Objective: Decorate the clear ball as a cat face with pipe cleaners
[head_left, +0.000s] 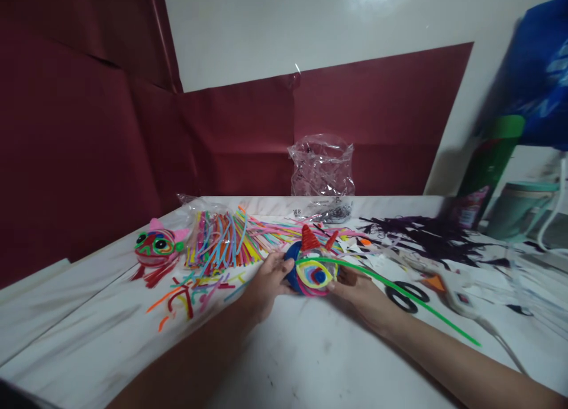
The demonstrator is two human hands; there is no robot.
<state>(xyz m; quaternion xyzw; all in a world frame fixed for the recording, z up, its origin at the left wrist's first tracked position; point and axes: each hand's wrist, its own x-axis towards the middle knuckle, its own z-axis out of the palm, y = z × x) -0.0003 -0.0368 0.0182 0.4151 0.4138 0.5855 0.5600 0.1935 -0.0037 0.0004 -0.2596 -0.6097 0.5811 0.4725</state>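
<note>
While the left hand (pixel 268 283), thumb and fingers partly closed, grips the blue side of a round, multicoloured fuzzy-stem head (pixel 314 275) with red horns (pixel 309 238), the right hand (pixel 360 290) pinches its opposite edge. Held over a white marbled table (pixel 310 350), it points horns up, yellow-ringed eye (pixel 318 276) facing the wearer. A long bright-green fuzzy stem (pixel 402 290) slopes down rightward from it, past black oval scissor handles (pixel 413 308).

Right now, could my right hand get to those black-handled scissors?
Probably yes: the black-handled scissors lie close to the right hand, but that hand is holding the colourful craft piece, and the green strip crosses in front of them.
</note>
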